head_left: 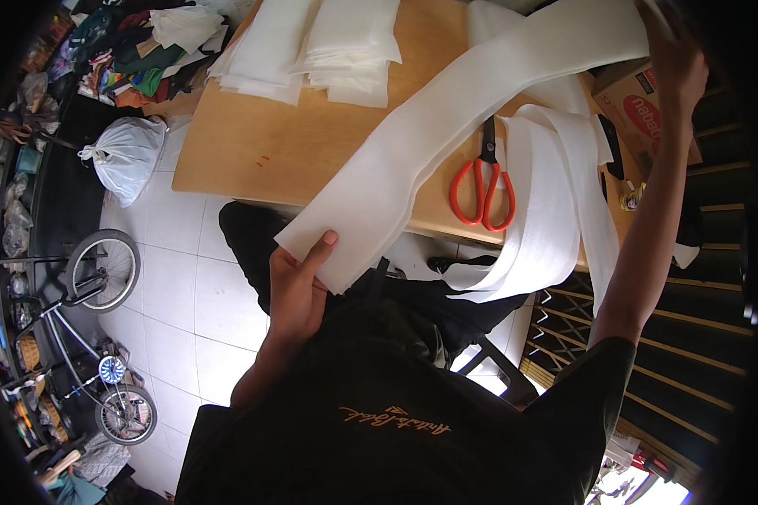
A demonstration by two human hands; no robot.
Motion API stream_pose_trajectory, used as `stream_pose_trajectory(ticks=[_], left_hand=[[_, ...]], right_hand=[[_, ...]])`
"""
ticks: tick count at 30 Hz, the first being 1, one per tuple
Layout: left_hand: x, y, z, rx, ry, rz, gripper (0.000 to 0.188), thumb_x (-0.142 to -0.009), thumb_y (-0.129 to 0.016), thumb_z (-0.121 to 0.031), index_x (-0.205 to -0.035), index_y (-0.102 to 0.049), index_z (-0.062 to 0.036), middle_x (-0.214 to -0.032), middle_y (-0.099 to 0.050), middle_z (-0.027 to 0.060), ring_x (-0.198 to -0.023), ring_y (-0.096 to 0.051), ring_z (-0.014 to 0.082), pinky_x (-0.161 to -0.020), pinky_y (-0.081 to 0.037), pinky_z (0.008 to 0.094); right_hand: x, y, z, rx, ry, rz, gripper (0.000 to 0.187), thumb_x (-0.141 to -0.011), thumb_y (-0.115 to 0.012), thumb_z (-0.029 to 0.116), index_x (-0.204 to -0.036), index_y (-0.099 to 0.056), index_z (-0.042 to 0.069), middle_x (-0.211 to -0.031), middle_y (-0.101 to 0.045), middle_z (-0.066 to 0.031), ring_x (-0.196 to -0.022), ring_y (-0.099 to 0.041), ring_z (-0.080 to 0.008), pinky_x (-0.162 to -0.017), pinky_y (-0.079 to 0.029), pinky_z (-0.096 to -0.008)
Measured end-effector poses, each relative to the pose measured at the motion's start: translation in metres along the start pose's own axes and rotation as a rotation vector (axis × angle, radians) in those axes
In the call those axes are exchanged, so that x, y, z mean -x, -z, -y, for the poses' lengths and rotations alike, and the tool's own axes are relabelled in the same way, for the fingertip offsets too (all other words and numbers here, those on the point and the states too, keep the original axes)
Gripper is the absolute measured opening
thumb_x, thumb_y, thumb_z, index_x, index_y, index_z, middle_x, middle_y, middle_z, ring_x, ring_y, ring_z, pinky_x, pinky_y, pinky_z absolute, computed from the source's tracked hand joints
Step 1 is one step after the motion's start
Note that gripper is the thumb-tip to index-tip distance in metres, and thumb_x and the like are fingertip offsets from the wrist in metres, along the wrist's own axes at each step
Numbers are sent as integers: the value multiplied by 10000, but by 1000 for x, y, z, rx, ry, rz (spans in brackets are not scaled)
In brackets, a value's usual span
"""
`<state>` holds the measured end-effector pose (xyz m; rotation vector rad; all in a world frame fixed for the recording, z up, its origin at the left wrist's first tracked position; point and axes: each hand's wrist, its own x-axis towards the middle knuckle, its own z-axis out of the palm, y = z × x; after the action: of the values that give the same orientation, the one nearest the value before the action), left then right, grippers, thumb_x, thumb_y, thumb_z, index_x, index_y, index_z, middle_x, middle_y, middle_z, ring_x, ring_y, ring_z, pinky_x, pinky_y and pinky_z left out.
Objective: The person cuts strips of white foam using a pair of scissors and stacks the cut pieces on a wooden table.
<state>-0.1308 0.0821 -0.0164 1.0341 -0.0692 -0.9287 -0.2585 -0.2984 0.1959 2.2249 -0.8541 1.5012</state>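
Note:
A long white strip of soft, felt-like material (421,135) stretches diagonally between my hands, over the table's near edge. My left hand (299,282) grips its near end, thumb on top and fingers underneath. Far up at the right, my right hand (680,71) is closed on the other end; its fingertips are partly hidden. Along the near part, the edge looks doubled, like layers lying together. Below the strip, a pair of scissors (489,151) with orange-red handles lies on the table. Beside them, more loose white strips (543,177) drape over the table edge toward my lap.
Two stacks of white sheets (345,50) sit at the back of the wooden table (236,151). A cardboard box (636,105) and a small jar (632,199) are at the right. A tied white bag (126,160) and a small bicycle (76,332) stand on the floor left.

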Motion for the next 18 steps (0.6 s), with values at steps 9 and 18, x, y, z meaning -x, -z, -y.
stream_pose_trajectory(ticks=[9, 18], left_hand=[[-6, -6, -16, 66, -73, 78, 325, -957, -593, -118, -1204, -536, 86, -1123, -638, 136, -1008, -647, 190, -860, -530, 335], [-13, -3, -3, 315, -82, 412, 164, -1007, -446, -67, -1079, -550, 38, -960, -626, 61, -831, -612, 74, -687, -471, 224]], right_hand=[[106, 33, 149, -404, 185, 382, 268, -714, -785, 139, -946, -701, 37, -925, -696, -100, -837, -685, -249, -703, -532, -312], [193, 56, 227, -567, 91, 679, 358, -635, -732, 81, -976, -627, 47, -918, -604, -92, -746, -645, -273, -597, -528, -369]])
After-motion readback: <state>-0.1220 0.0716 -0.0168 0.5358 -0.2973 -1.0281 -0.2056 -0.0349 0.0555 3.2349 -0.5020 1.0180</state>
